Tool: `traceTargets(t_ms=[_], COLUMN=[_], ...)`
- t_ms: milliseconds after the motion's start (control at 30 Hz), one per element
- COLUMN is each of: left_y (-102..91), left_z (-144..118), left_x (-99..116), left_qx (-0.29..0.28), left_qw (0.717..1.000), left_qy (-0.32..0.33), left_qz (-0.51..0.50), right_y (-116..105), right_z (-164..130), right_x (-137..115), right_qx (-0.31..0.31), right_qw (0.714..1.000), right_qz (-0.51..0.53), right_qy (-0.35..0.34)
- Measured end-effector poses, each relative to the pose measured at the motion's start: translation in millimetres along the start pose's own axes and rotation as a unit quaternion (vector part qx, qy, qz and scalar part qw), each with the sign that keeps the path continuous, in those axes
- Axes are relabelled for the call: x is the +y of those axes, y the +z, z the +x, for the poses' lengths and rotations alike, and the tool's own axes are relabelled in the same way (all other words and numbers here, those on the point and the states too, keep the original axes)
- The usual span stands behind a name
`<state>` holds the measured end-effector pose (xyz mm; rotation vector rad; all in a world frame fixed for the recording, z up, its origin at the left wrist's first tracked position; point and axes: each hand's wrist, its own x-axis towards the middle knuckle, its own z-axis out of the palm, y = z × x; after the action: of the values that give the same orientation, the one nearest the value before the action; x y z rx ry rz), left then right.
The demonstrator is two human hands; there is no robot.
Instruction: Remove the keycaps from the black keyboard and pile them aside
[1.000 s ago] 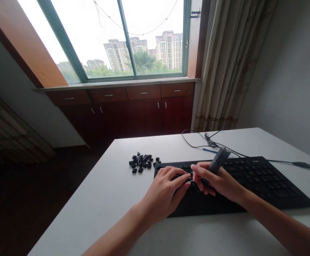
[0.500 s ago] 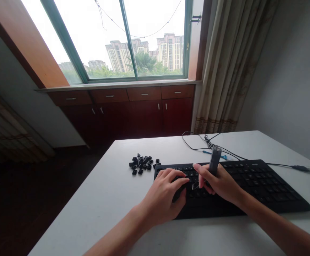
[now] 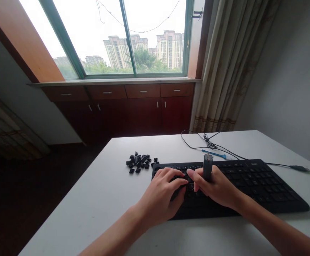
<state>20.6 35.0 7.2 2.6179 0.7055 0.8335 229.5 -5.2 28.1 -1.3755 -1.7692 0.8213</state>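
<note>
A black keyboard (image 3: 253,181) lies at an angle on the white table. My right hand (image 3: 218,185) is closed around a dark grey keycap puller (image 3: 207,167), its handle upright and its wire end down at the keys. My left hand (image 3: 165,192) rests over the keyboard's left part with fingers bent and apart, fingertips near the puller's wire; it holds nothing that I can see. Some keys are hidden beneath both hands. Left of the keyboard, several loose black keycaps (image 3: 139,161) lie in a pile.
Behind the keyboard are a blue brush-like tool (image 3: 213,153) and a tangled black cable (image 3: 209,142), with a plug (image 3: 300,168) at the right. The white table (image 3: 96,185) ends at a left edge. Beyond it stand dark red cabinets (image 3: 141,113) under a window.
My right hand has shifted slightly left with the keycap puller, whose handle now stands straighter. The left hand stays nearly in place. The whole view has shifted a little.
</note>
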Motion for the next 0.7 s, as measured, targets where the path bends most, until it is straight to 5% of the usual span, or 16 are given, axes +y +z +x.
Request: traceTargets(t_ms=[467, 700], left_y=[0.6, -1.0], left_z=[0.3, 0.5], left_x=[0.3, 1.8], left_qx=[0.001, -0.002], left_qw=[1.0, 1.0], left_qy=[0.005, 0.009], left_qz=[0.004, 0.013], right_y=[2.8, -2.5], right_z=[2.7, 1.8], right_x=[3.9, -0.9], right_qx=[0.018, 0.02], right_qw=[0.999, 0.999], right_qz=[0.038, -0.025], right_qy=[0.026, -0.018])
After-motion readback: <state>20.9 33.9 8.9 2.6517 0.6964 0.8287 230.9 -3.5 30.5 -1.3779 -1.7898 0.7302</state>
